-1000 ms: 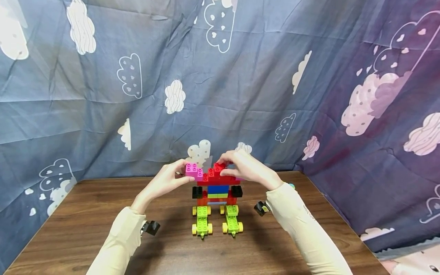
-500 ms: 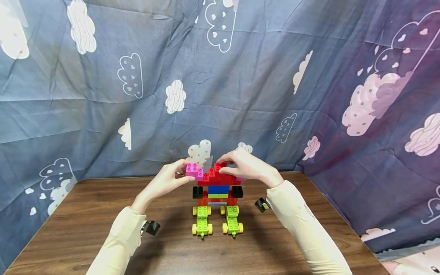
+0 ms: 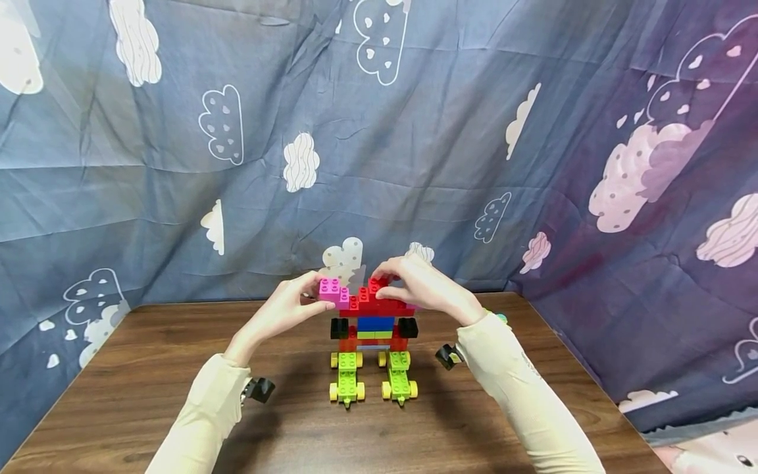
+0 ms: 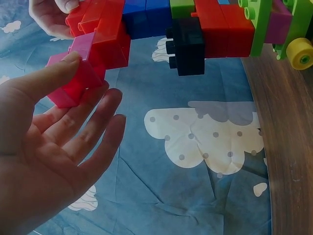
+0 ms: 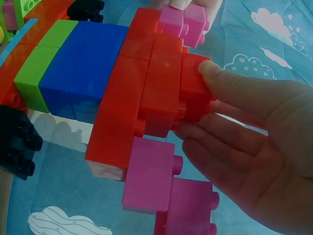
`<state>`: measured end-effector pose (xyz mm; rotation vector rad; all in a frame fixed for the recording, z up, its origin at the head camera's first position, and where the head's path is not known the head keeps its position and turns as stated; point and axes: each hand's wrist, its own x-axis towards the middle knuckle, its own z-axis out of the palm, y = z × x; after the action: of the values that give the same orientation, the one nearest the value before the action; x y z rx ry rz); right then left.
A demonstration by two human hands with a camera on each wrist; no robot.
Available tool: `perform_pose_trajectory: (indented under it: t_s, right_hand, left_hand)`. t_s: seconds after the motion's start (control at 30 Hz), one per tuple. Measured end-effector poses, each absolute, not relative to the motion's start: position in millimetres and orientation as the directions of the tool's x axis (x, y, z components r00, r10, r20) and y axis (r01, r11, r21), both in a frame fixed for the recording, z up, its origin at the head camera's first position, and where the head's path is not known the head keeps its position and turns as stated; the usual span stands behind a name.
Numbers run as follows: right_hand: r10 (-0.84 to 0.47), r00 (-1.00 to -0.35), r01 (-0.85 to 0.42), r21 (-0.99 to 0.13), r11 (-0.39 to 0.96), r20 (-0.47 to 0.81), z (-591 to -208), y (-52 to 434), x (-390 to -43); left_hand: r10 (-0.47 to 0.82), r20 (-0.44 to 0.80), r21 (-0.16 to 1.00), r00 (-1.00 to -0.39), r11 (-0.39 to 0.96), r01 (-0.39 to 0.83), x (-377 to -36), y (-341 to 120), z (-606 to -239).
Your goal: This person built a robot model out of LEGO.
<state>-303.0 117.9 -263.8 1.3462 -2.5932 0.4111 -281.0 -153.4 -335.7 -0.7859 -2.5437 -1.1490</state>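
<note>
Plastic-brick figure (image 3: 372, 329) stands upright on the brown wooden counter (image 3: 148, 395), already built: two green wheeled feet (image 3: 347, 382), a red, blue and green body, black side blocks. Left hand (image 3: 284, 309) pinches the pink stepped block (image 3: 333, 291) at the top left; right hand (image 3: 423, 288) has its grip narrow on the small red top brick (image 5: 195, 85). Only the top seems unfinished.
</note>
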Motion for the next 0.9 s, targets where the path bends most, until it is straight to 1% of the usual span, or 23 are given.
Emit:
perform_pose_trajectory:
  t_s: [0.4,0.73,0.9]
  right_hand:
    - [-0.778,-0.563,-0.825,-0.135,0.549,0.28,-263.9,118.6,-303.0]
    - [-0.765,-0.554,-0.831,-0.158,0.534,0.329,-270.6,120.3,-304.0]
    - [-0.763,-0.564,-0.825,-0.176,0.537,0.316,-269.8,121.2,-303.6]
  left_hand:
    - [0.366,0.424,0.625,-0.828,0.544,0.56,-281.3,-152.9,-336.5]
    - [0.371,0.43,0.618,-0.823,0.544,0.567,-280.8,-153.2,-335.8]
    - [0.365,0.428,0.617,-0.827,0.55,0.563,-281.0,-153.8,-337.1]
